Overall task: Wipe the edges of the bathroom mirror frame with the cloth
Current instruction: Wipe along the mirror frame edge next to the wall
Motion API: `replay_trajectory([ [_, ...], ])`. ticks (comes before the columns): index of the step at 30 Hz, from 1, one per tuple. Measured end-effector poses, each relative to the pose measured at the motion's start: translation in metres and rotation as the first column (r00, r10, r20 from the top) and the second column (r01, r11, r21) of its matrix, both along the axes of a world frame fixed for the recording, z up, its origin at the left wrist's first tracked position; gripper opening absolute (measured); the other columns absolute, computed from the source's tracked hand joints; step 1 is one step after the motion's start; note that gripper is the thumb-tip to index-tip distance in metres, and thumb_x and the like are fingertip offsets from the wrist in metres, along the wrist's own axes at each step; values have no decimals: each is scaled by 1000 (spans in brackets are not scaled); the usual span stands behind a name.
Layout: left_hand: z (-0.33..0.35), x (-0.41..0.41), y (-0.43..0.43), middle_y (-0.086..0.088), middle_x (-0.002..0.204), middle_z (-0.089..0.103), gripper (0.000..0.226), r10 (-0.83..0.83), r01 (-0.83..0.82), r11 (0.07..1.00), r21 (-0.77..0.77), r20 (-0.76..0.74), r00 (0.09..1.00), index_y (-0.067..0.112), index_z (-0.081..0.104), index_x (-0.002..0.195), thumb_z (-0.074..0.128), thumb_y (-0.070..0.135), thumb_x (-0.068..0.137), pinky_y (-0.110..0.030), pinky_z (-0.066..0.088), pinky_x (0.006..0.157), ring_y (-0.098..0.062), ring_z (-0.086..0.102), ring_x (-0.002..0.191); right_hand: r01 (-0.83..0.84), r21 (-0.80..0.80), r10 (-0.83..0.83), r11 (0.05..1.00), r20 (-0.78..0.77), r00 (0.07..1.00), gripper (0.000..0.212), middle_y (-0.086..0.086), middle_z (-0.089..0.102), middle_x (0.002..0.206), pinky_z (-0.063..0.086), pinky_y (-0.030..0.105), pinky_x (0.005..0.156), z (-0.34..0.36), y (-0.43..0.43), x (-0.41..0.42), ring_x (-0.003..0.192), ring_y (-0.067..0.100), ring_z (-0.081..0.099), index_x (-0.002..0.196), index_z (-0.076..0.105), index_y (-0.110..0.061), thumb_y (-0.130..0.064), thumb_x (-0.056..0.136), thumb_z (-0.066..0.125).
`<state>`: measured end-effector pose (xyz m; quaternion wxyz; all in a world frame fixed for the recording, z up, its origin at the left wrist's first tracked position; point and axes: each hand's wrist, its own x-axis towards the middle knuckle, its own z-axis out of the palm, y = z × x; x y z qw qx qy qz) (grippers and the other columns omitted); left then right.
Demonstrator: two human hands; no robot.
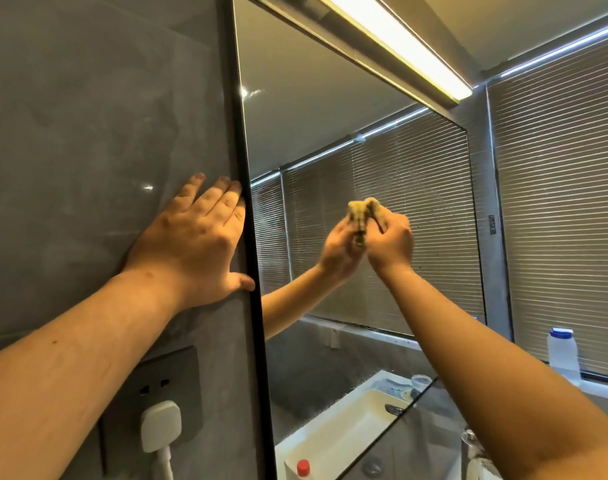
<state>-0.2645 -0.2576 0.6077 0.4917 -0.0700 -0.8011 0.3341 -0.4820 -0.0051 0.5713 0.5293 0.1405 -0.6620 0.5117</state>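
We see the yellow cloth (pixel 377 211) bunched in the right hand (pixel 391 242), whose fingers curl around it and press it against the glass of the mirror (pixel 330 133), well in from the frame and roughly at mid-height; the hand's reflection meets it at the cloth. The black mirror frame (pixel 249 220) runs down the left edge of the glass, and our left hand (pixel 188 244) lies flat on the grey wall (pixel 88 116) just beside it, fingers straight and holding nothing, with the fingertips and thumb touching the frame's edge. That palm and forearm cover a stretch of wall next to the frame. Below the left forearm a dark wall socket (pixel 171 382) carries a white plug (pixel 160 426) with its cable hanging down. Above the mirror a lit strip lamp (pixel 399 43) runs along the top edge. To the right, horizontal blinds (pixel 559 202) cover a window, and a translucent bottle with a blue cap (pixel 563 353) stands on the sill. In the mirror we make out a white basin, a tap and a small red-capped bottle near the bottom.
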Motion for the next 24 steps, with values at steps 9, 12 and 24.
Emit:
replay_trajectory([
  [9, 0, 0, 0, -24, 143, 47, 119, 12, -12, 1000, -10, -3, 1000, -7, 50, 134, 72, 76, 52, -56, 24, 116, -37, 41, 137, 30, -151, 8, 988, 246, 969, 38, 9, 67, 104, 56, 38, 83, -35, 19, -26, 92, 28, 67, 119, 69, -23, -36, 86, 55],
  [12, -1, 1, 0, -24, 144, 46, 118, 13, -13, 1000, -9, -4, 1000, -7, 50, 134, 71, 77, 53, -55, 24, 116, -37, 40, 137, -2, -45, 7, 999, 99, 995, 32, 11, 63, 100, 54, 37, 85, -16, 2, -11, 90, 23, 62, 115, 70, -20, -29, 88, 56],
  [24, 0, 4, 1, -23, 143, 47, 117, -17, 17, 1000, 24, 4, 1000, -6, 51, 134, 70, 78, 55, -53, 22, 117, -36, 40, 137, 64, 368, 169, 928, -568, 805, 36, 13, 65, 114, 49, 38, 91, -14, -84, 86, 103, 24, 58, 115, 71, -6, -15, 80, 75],
])
